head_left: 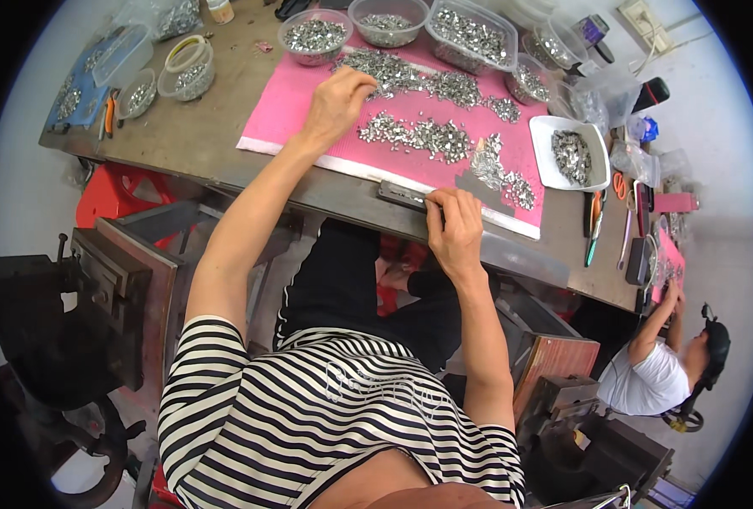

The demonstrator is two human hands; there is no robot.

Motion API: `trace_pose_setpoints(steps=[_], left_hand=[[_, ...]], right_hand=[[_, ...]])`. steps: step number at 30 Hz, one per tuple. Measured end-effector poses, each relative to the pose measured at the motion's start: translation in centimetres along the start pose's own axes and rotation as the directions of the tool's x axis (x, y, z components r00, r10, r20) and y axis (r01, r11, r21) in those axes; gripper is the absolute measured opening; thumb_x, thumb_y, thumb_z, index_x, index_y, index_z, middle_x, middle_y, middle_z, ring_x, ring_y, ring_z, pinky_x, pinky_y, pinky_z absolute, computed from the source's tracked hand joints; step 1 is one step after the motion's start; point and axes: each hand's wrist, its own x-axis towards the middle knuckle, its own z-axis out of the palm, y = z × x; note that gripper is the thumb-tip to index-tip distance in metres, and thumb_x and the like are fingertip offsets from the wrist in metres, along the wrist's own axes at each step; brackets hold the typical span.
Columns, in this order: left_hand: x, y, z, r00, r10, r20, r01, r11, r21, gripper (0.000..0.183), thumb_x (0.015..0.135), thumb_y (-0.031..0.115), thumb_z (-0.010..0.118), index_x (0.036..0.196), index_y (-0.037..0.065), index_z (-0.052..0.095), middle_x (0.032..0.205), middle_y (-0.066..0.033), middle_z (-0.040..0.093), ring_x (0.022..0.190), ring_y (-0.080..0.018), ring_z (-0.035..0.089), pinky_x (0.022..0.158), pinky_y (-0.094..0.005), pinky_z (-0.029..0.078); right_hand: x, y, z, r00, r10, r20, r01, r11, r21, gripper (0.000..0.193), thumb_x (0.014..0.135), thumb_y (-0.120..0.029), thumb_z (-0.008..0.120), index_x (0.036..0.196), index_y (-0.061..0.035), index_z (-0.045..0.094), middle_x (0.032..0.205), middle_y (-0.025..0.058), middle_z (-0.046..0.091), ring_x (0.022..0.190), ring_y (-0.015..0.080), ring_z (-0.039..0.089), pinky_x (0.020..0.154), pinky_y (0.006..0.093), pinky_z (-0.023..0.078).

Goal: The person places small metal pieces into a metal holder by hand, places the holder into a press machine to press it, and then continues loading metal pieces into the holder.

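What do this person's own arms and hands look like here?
The left hand and right hand are bare, with no gloves or watch visible. The forearms are uncovered too; the short sleeves have black and cream stripes.

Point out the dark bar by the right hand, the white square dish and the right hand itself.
Dark bar (391,192): head view, toward its left end.
White square dish (547,146): head view, bare left inner wall.
Right hand (456,222): head view, back of the hand.
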Motion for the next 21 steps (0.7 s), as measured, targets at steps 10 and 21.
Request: trace_pose_setpoints(steps=[10, 21], left_hand=[[-3.0, 6.0, 3.1, 0.896, 0.149, 0.417, -0.051, 0.970, -0.238, 0.014, 0.088, 0.008, 0.069, 0.099, 0.001, 0.072, 0.094, -0.0130, 0.066, 0.087, -0.0328, 0.066, 0.079, -0.0425, 0.053], [-3.8, 6.1, 0.7, 0.946, -0.031, 0.323, 0.098, 0.977, -0.191, 0.013, 0.087, 0.008, 0.070, 0.099, 0.005, 0.073, 0.087, -0.0111, 0.067, 0.085, -0.0308, 0.065, 0.076, -0.0415, 0.050]], right_hand=[[0.8, -0.4, -1.1, 0.991, -0.114, 0.065, 0.116, 0.992, -0.039, 0.017, 0.082, 0.001, 0.073, 0.097, -0.0049, 0.067, 0.095, 0.0074, 0.066, 0.087, 0.0288, 0.062, 0.082, 0.0397, 0.045], [3.5, 2.9, 0.8, 0.981, 0.108, 0.161, -0.099, 0.993, -0.068, 0.009, 0.087, -0.007, 0.070, 0.096, -0.0057, 0.071, 0.087, 0.0098, 0.065, 0.084, 0.0292, 0.063, 0.080, 0.0414, 0.044]])
